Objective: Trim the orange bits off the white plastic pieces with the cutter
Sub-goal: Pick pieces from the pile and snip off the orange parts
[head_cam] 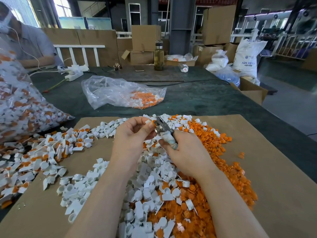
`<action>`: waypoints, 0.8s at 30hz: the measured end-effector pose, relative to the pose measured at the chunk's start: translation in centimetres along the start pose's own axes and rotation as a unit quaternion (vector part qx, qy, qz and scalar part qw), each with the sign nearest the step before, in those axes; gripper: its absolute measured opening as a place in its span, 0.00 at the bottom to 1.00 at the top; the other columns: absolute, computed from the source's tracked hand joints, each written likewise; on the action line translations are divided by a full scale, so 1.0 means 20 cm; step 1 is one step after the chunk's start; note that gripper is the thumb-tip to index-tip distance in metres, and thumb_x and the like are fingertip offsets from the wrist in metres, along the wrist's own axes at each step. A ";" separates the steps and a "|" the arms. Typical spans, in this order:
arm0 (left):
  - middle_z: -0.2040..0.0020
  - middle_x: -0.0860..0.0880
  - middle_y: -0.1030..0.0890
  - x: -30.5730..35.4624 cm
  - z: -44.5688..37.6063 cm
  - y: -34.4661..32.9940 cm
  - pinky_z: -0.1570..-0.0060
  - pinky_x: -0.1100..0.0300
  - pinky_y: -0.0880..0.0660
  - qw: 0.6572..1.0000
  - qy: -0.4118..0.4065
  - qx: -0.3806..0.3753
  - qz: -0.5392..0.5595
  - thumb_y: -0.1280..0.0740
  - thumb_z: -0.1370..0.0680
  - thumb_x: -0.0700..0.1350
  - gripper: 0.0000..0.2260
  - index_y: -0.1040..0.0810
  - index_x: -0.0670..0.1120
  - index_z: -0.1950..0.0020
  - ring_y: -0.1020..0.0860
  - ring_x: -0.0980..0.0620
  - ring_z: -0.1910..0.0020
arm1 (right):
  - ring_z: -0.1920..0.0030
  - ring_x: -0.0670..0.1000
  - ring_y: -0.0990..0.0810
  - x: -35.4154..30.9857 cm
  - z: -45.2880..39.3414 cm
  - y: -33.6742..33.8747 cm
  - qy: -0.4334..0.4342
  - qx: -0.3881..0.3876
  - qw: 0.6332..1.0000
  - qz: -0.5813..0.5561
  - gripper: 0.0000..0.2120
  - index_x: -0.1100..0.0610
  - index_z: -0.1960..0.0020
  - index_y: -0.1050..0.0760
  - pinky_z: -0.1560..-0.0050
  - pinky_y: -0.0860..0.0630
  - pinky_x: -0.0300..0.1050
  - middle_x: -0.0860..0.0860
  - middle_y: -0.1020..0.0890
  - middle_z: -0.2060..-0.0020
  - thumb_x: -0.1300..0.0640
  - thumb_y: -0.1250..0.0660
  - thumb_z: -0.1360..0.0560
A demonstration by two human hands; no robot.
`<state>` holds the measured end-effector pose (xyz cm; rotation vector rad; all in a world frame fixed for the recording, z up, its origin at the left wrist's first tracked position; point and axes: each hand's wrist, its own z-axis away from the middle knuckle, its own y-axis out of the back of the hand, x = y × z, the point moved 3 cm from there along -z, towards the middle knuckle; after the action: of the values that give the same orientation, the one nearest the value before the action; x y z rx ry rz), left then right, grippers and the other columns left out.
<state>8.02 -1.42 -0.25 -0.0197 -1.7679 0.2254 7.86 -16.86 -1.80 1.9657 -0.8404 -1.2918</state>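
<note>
The job looks about half done, I think. A big heap of cut-off orange bits (221, 162) lies on the right of the cardboard sheet (274, 169), and plain white pieces (151, 170) sit in the middle. Lots of uncut pieces (51, 148) wait on the left. The left hand (132, 134) pinches one small white piece (148, 121) with an orange bit on it, up over the heap. The right hand (185, 152) grips the cutter (163, 127), its metal tip touching that orange bit.

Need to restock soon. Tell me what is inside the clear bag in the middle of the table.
The clear bag holds orange bits and white pieces bunched at its right end. Crumpled plastic hides whether anything lies in the rest.
</note>
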 end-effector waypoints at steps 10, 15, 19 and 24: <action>0.57 0.43 0.13 -0.05 -0.07 0.35 0.63 0.63 0.18 0.888 0.237 0.254 0.299 0.33 0.20 0.38 0.08 0.21 0.39 0.43 0.14 0.52 0.59 | 0.68 0.46 0.28 0.03 0.01 0.01 -0.025 0.031 0.995 0.095 0.20 0.48 0.63 0.38 0.72 0.33 0.43 0.46 0.27 0.69 0.34 0.42 0.23; 0.53 0.41 0.16 -0.10 -0.09 0.55 0.58 0.58 0.17 0.797 0.201 0.327 0.467 0.41 0.16 0.38 0.14 0.29 0.38 0.30 0.14 0.50 0.62 | 0.69 0.45 0.29 0.04 0.01 0.01 -0.027 0.030 0.993 0.108 0.20 0.47 0.64 0.41 0.72 0.37 0.42 0.45 0.28 0.69 0.35 0.41 0.23; 0.52 0.42 0.16 -0.11 -0.11 0.63 0.55 0.58 0.17 0.776 0.153 0.335 0.512 0.40 0.17 0.37 0.16 0.30 0.40 0.28 0.14 0.50 0.57 | 0.68 0.44 0.30 0.04 0.01 0.00 -0.026 0.026 0.992 0.119 0.19 0.47 0.62 0.40 0.72 0.37 0.41 0.44 0.28 0.69 0.35 0.41 0.23; 0.50 0.44 0.15 -0.06 -0.09 0.53 0.57 0.58 0.17 0.859 0.157 0.254 0.416 0.29 0.24 0.40 0.17 0.24 0.43 0.35 0.14 0.53 0.57 | 0.68 0.43 0.29 0.03 0.00 0.00 -0.019 0.039 0.991 0.129 0.16 0.47 0.58 0.36 0.73 0.34 0.40 0.43 0.28 0.68 0.36 0.41 0.23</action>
<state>8.83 9.13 -2.90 -0.4233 -1.2295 1.2415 8.01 -17.41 -2.20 1.8241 -1.1399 -1.1624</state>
